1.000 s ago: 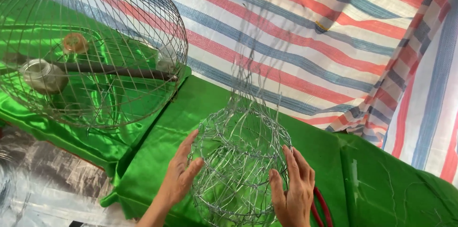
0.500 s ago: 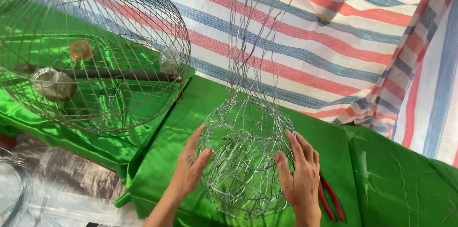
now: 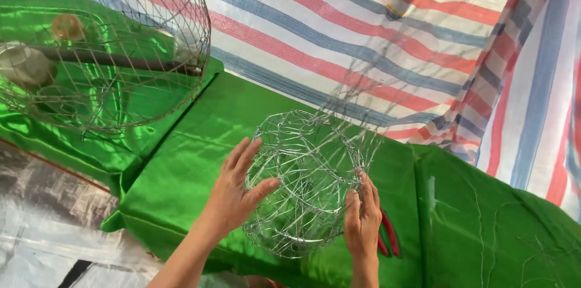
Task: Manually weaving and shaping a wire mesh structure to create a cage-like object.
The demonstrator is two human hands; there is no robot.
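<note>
Both hands, left (image 3: pixel 233 188), right (image 3: pixel 361 225), cupping wire basket (image 3: pixel 302 182) between them (tilted)

1. The big cage (image 3: pixel 103 46) is being cut off by the top and left edges, so its full shape cannot be told.
2. The things inside it, a pale cup (image 3: pixel 24 65) and an amber ball (image 3: pixel 68 26), are being blurred by the wires in front.
3. The red pliers (image 3: pixel 387 236) are being hidden in part behind the right hand (image 3: pixel 361 221); only the handles are being shown.
4. The loose wire ends (image 3: pixel 369 82) rising from the wire basket (image 3: pixel 302 182) are being smeared by motion and cannot be counted.
5. Both forearms are being cut off by the bottom edge.
6. The left hand (image 3: pixel 236 188) is having its palm hidden, as only its back is being shown.
</note>
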